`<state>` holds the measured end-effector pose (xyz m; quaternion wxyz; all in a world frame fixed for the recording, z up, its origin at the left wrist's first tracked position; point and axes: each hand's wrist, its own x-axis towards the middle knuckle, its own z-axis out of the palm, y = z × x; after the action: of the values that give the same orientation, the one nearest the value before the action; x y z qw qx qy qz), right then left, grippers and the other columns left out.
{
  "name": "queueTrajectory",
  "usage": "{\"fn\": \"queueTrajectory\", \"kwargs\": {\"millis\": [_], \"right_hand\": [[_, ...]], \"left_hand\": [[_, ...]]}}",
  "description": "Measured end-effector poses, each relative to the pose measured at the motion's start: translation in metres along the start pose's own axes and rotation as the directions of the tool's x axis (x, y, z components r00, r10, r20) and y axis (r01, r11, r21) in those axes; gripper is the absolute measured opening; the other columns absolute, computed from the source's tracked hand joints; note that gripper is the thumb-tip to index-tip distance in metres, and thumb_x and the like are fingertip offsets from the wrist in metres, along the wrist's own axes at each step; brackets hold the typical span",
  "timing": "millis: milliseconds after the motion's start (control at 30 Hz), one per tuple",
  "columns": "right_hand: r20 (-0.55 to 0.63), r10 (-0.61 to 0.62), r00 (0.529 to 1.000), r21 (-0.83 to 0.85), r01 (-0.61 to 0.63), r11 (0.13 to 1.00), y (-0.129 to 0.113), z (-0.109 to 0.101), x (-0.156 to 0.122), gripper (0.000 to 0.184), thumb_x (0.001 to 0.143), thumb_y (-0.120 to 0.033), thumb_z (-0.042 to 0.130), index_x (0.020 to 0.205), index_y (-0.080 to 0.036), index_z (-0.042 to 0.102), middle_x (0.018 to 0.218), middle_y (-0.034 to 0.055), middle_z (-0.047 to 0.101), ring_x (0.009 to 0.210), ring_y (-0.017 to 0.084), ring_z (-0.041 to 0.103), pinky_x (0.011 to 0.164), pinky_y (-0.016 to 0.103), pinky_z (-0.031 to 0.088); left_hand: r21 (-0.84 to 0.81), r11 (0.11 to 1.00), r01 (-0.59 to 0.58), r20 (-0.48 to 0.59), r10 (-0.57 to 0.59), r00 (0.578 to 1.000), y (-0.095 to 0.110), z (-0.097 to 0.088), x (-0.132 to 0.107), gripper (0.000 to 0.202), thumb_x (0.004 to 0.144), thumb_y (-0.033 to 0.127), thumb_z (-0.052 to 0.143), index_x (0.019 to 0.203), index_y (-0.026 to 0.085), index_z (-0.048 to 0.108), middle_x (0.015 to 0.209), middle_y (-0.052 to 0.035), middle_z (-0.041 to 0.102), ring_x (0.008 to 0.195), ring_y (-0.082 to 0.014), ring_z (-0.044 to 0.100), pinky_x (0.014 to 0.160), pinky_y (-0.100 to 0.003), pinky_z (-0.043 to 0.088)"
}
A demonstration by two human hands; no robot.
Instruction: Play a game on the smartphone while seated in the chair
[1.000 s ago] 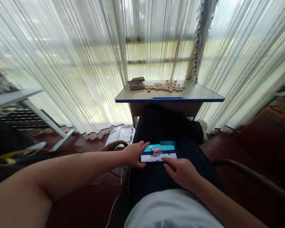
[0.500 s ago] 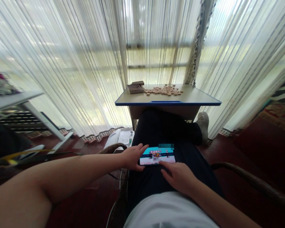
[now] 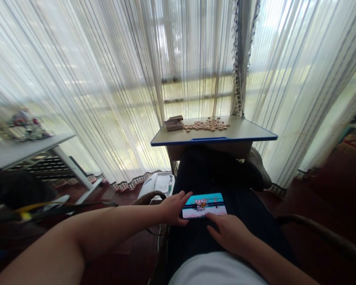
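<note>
A smartphone (image 3: 204,209) lies sideways over my dark-trousered lap, its lit screen showing a colourful game picture with large characters across a blue band. My left hand (image 3: 175,208) grips the phone's left end, fingers at the upper edge and thumb at the lower one. From the lower right, my right hand (image 3: 230,231) reaches in with its index finger stretched to the bottom of the screen. Its thumb stands apart below, and the other fingers are partly hidden. Nothing is held in my right hand.
A blue-edged desk (image 3: 249,132) stands ahead, bearing many round wooden pieces (image 3: 209,125) and an open wooden box (image 3: 174,125). Striped curtains (image 3: 112,79) hang behind. A white table (image 3: 47,144) is at left, a white bin-like container (image 3: 158,184) on the floor, a chair arm (image 3: 320,229) at right.
The camera view has shifted, so the desk, phone and both hands appear lower and slightly farther right. Both hands keep the same pose on the phone, with the same game picture showing.
</note>
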<state>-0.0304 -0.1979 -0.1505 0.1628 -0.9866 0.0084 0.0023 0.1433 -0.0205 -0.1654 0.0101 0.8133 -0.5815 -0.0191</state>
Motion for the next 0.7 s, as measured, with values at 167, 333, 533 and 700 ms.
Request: {"fn": "queueTrajectory", "kwargs": {"millis": [167, 333, 533, 700], "right_hand": [[0.005, 0.009, 1.000, 0.001, -0.009, 1.000, -0.007, -0.001, -0.002, 0.043, 0.083, -0.040, 0.039, 0.122, -0.027, 0.051, 0.102, 0.0066, 0.063, 0.091, 0.027, 0.060, 0.078, 0.040, 0.046], [-0.014, 0.033, 0.999, 0.012, -0.033, 0.999, -0.004, -0.001, -0.008, 0.041, 0.085, -0.039, 0.036, 0.120, -0.028, 0.053, 0.099, 0.0070, 0.063, 0.089, 0.025, 0.060, 0.078, 0.038, 0.046], [-0.009, 0.027, 1.000, 0.069, -0.026, 0.997, 0.000, 0.008, -0.007, 0.039, 0.084, -0.041, 0.039, 0.119, -0.031, 0.054, 0.100, 0.0041, 0.064, 0.091, 0.022, 0.060, 0.080, 0.035, 0.046], [-0.002, 0.028, 1.000, 0.118, -0.028, 0.993, -0.001, 0.008, -0.006, 0.039, 0.083, -0.040, 0.042, 0.119, -0.031, 0.054, 0.104, 0.0031, 0.062, 0.093, 0.021, 0.059, 0.082, 0.033, 0.045]], "left_hand": [[0.009, 1.000, -0.027, 0.028, 0.027, 0.999, 0.002, 0.000, -0.001, 0.107, 0.064, 0.055, 0.062, 0.141, 0.013, 0.000, 0.126, -0.0159, 0.034, 0.100, -0.0299, 0.050, 0.083, -0.038, 0.045], [-0.004, 0.999, -0.043, 0.033, 0.043, 0.999, 0.004, -0.001, -0.001, 0.107, 0.065, 0.057, 0.060, 0.141, 0.013, -0.001, 0.125, -0.0153, 0.035, 0.100, -0.0296, 0.051, 0.083, -0.038, 0.045], [0.028, 0.999, -0.032, 0.050, 0.030, 0.998, 0.003, -0.001, -0.003, 0.106, 0.065, 0.058, 0.059, 0.141, 0.011, 0.003, 0.127, -0.0169, 0.034, 0.099, -0.0314, 0.051, 0.082, -0.040, 0.046], [0.027, 0.999, -0.020, 0.051, 0.019, 0.999, 0.005, -0.004, -0.003, 0.106, 0.064, 0.058, 0.059, 0.142, 0.012, 0.005, 0.128, -0.0168, 0.034, 0.099, -0.0318, 0.051, 0.082, -0.040, 0.046]]}}
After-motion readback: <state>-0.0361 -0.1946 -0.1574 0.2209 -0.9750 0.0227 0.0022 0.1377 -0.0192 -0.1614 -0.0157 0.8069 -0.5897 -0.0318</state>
